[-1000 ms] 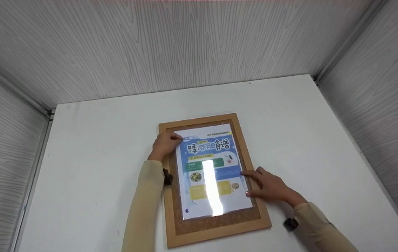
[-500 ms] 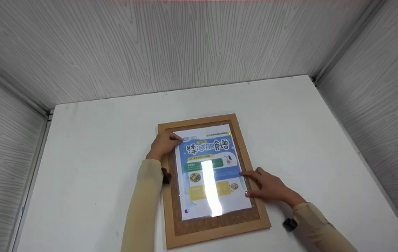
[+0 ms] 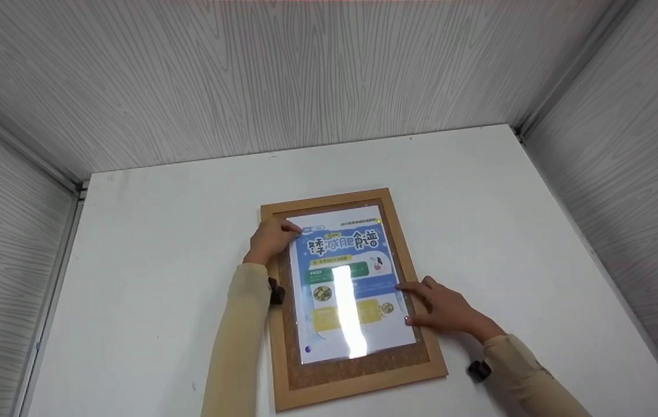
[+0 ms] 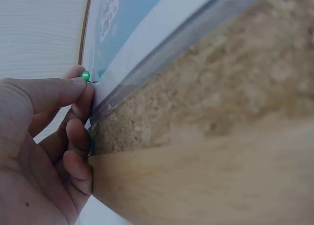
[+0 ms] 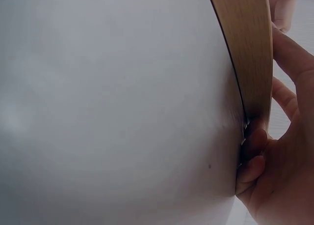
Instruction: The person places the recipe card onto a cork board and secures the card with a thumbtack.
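A laminated poster (image 3: 329, 341) with a blue printed design and Chinese lettering lies on a wood-framed cork board (image 3: 358, 373). At the poster's upper left corner, my left hand (image 3: 270, 236) pinches a green push pin (image 4: 85, 76) between thumb and fingers, its point at the plastic edge. The lower fingers of that hand rest against the wooden rim. My right hand (image 3: 443, 307) reaches over the board's right side, forefinger and thumb spread on the poster's edge. In the right wrist view, its other fingers bend beside the wooden frame (image 5: 248, 48), down at the tabletop.
A yellow pin (image 3: 379, 221) sits in the poster's upper right corner and a purple pin (image 3: 308, 349) in its lower left. The white table (image 3: 167, 231) extends around the board, with grey wood-grain panels (image 3: 282, 75) behind and on both sides.
The board shifts very slightly left in the head view along with the table. Both hands keep their places on the poster and board.
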`<state>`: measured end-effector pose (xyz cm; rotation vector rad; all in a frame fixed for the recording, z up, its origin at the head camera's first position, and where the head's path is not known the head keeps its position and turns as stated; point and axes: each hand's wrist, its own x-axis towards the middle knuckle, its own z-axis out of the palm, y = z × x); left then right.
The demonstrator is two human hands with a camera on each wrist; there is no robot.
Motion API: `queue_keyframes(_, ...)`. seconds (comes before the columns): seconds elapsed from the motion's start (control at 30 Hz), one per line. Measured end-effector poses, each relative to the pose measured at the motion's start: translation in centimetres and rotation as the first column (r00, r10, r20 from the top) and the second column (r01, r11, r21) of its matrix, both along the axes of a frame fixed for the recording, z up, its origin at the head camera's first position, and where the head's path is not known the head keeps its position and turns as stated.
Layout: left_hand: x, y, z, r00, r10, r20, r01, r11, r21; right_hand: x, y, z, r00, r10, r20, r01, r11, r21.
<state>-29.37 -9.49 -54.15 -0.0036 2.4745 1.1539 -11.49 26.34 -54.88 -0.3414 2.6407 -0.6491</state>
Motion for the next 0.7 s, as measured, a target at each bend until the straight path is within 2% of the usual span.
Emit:
queue_keyframes(0.23,-0.3,0.2,0.1,1.000,0.026,0.016,-0.025,1.000,-0.005,0.0,0.3,-0.1,1.000,0.019,-0.008,-0.019,0.999,-0.036)
queue_keyframes(0.47,-0.6,0.6,0.9,0.986,0.110,0.127,-0.118,0.992,0.054,0.0,0.2,0.0,1.000,-0.003,0.003,0.003,0.999,-0.035)
queue_keyframes(0.7,-0.9,0.8,1.5,0.972,0.139,0.190,-0.149,0.988,0.036,-0.1,0.2,0.1,1.000,0.000,0.004,0.000,1.000,-0.031)
